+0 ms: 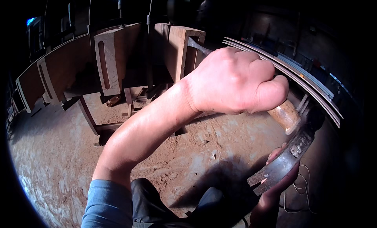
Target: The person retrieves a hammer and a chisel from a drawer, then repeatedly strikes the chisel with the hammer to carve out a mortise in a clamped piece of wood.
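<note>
My left hand (235, 81) is closed around a chisel (286, 117). Its worn wooden handle sticks out below the thumb, and its metal blade points up and left. The blade's tip overlaps the recessed end of a wooden piece (178, 53); whether it touches the wood I cannot tell. My right hand (271, 200) is wrapped around a claw hammer (284, 163), mostly behind the hammer's head. The forked claw points down and left, while the dark striking end lies close to the butt of the chisel handle. Most of the hammer's handle is hidden.
Several wooden boards with long slots, one a pale slotted board (107, 63), stand at the left among upright clamp bars (149, 51). Long thin strips (290, 77) extend along the right. Sawdust covers the floor (165, 165). A pale cord (308, 188) lies at lower right.
</note>
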### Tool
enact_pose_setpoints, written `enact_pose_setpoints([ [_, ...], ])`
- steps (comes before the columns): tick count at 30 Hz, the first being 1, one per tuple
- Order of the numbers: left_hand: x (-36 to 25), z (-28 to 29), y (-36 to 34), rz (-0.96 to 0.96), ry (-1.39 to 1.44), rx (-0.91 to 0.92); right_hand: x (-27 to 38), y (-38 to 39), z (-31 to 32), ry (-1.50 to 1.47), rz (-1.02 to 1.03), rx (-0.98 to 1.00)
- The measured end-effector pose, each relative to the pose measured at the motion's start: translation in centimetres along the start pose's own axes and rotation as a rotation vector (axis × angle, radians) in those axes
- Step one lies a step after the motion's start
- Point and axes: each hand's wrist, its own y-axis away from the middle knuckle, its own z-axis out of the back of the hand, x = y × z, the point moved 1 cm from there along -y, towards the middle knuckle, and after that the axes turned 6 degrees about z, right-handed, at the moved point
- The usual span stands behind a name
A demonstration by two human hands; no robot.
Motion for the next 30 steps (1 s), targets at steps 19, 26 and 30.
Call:
enact_pose_setpoints([
  [19, 0.5, 0.9, -1.6, 0.142, 0.026, 0.043, 5.9, -5.0, 2.1, 0.124, 0.084, -0.023],
  [26, 0.5, 0.9, -2.5, 0.24, -0.027, 0.064, 7.7, -7.9, 1.6, 0.137, 0.156, 0.106],
  [30, 0.9, 1.4, -3.0, 0.228, 0.022, 0.207, 6.5, -6.7, 1.7, -0.007, 0.06, 0.046],
])
